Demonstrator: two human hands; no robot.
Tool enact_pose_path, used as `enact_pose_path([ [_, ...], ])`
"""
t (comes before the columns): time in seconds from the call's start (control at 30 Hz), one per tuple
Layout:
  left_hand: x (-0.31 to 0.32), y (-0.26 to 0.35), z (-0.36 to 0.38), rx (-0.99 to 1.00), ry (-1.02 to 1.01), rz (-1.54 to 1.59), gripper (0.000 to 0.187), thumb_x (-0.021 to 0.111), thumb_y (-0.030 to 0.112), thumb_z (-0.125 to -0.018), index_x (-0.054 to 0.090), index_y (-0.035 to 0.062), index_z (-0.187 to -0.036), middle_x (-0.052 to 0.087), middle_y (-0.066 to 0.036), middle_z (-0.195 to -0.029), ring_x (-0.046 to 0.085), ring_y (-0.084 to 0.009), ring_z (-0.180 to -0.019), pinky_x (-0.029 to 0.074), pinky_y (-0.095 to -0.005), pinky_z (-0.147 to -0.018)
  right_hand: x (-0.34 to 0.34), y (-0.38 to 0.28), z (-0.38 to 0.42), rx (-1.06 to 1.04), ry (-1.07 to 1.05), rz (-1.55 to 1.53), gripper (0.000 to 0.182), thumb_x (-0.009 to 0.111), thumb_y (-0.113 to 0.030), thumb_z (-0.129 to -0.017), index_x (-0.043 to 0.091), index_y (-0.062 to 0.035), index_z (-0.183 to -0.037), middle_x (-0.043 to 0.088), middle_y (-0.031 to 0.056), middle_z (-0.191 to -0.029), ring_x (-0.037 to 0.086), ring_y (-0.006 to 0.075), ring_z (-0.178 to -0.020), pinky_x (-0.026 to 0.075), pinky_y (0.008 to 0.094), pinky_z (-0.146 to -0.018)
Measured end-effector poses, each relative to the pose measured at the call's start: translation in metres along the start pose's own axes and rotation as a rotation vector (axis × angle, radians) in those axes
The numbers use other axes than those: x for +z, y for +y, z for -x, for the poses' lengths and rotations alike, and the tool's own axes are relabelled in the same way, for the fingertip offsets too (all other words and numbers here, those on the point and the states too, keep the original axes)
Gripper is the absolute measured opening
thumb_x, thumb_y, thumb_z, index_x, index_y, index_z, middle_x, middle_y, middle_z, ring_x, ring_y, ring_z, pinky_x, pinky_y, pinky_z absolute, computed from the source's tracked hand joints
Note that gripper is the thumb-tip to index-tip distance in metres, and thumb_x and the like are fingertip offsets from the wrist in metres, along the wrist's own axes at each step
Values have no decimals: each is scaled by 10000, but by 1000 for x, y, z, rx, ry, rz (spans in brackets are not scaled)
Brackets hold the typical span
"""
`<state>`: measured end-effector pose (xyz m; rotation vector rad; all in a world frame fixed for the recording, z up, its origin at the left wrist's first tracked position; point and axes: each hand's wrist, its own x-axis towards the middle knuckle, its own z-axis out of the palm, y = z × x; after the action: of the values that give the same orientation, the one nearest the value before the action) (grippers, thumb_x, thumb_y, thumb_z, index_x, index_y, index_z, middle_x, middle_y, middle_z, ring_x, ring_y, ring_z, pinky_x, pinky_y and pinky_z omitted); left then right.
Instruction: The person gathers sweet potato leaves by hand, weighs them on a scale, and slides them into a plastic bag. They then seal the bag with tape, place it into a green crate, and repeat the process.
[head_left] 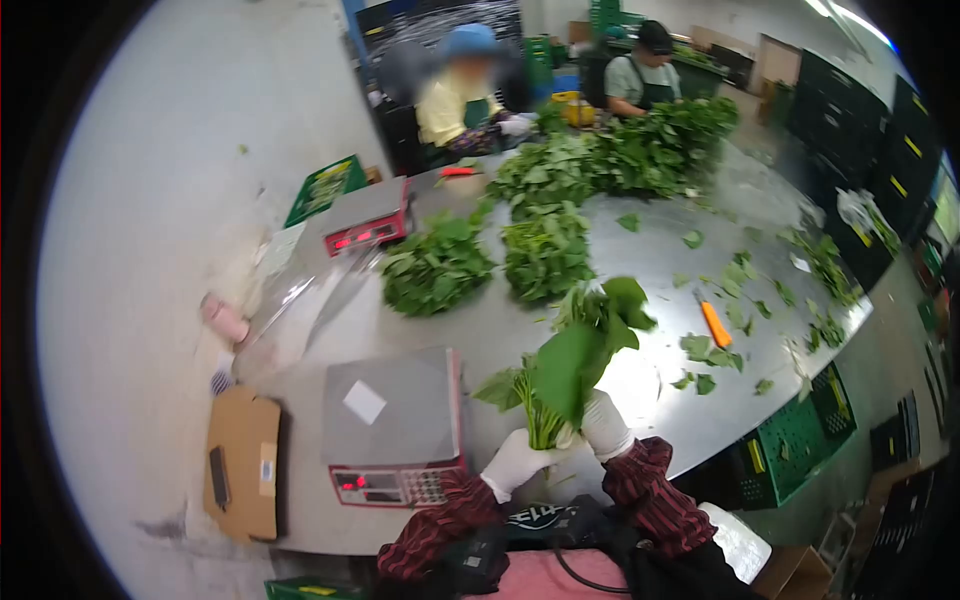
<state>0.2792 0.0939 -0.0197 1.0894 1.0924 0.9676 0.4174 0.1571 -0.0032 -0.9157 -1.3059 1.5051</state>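
My left hand, in a white glove, is closed around the stems of a bunch of leafy greens. The broad leaves point up and away from me. My right hand, also gloved, presses against the same bunch from the right; leaves and stems hide part of its fingers. Left of my hands a digital scale carries a small white paper on its grey plate. Beyond the bunch lie two piles of greens, one nearer the middle and one to the left.
An orange-handled knife lies on the metal table among loose leaves. A second scale, a cardboard box and a green crate surround the work area. Two people work across the table by a large heap of greens.
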Motion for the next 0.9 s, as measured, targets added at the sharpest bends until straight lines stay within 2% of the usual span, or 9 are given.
enact_pose_path([
  [0.17,-72,61,60,-11,314,60,94,616,139,-825,584,53,-800,512,23,-612,439,-54,-511,328,-205,-464,59,-8,6,300,-49,-60,362,576,-362,-892,568,0,-873,583,68,-552,551,138,-412,416,237,-400],
  [0.3,-167,55,101,181,733,114,53,633,94,-814,585,79,-832,523,44,-676,452,-33,-541,322,-181,-458,117,47,35,712,-275,-12,621,570,-592,-805,606,5,-637,518,68,-452,457,121,-336,333,223,-348],
  [0.37,-206,41,116,220,976,-222,144,632,180,-828,611,40,-858,536,59,-687,464,-52,-569,372,-220,-501,138,68,49,953,-668,-148,639,501,-606,-839,611,16,-740,441,32,-419,386,81,-364,284,227,-383],
  [0.43,-258,-19,119,202,1036,-448,267,672,227,-794,628,-11,-909,629,1,-766,566,-138,-649,445,-294,-595,163,83,53,1037,-689,-160,632,482,-600,-853,615,18,-828,434,10,-442,363,79,-366,271,208,-380],
  [0.53,-270,-51,143,94,770,-1005,375,674,318,-766,627,35,-1007,665,-128,-891,622,-312,-813,462,-406,-678,178,103,51,1021,-575,-373,556,477,-511,-898,623,25,-872,534,28,-525,384,77,-374,297,213,-381],
  [0.63,-277,-44,153,-84,643,-1009,399,672,388,-744,648,71,-985,647,-169,-879,605,-350,-799,461,-426,-672,180,98,53,912,-648,-513,473,473,-412,-929,624,36,-912,618,53,-627,404,82,-378,328,218,-383],
  [0.7,-295,-47,157,43,612,-864,391,657,412,-749,665,58,-915,650,-164,-811,608,-350,-758,462,-426,-658,182,103,56,875,-494,-409,433,475,-360,-938,638,39,-893,653,77,-686,425,86,-384,345,226,-385],
  [0.8,-309,-4,160,-170,441,-1308,363,663,400,-747,672,39,-776,624,-175,-699,605,-331,-704,456,-429,-638,190,93,56,883,-496,-207,413,493,-344,-931,659,14,-810,638,67,-653,443,97,-395,331,230,-400],
  [0.9,-311,43,160,-76,492,-1585,378,618,405,-786,668,31,-812,617,-160,-712,598,-323,-693,461,-420,-618,200,88,62,841,-479,-174,404,524,-357,-913,665,0,-789,606,53,-575,437,99,-403,315,222,-425],
])
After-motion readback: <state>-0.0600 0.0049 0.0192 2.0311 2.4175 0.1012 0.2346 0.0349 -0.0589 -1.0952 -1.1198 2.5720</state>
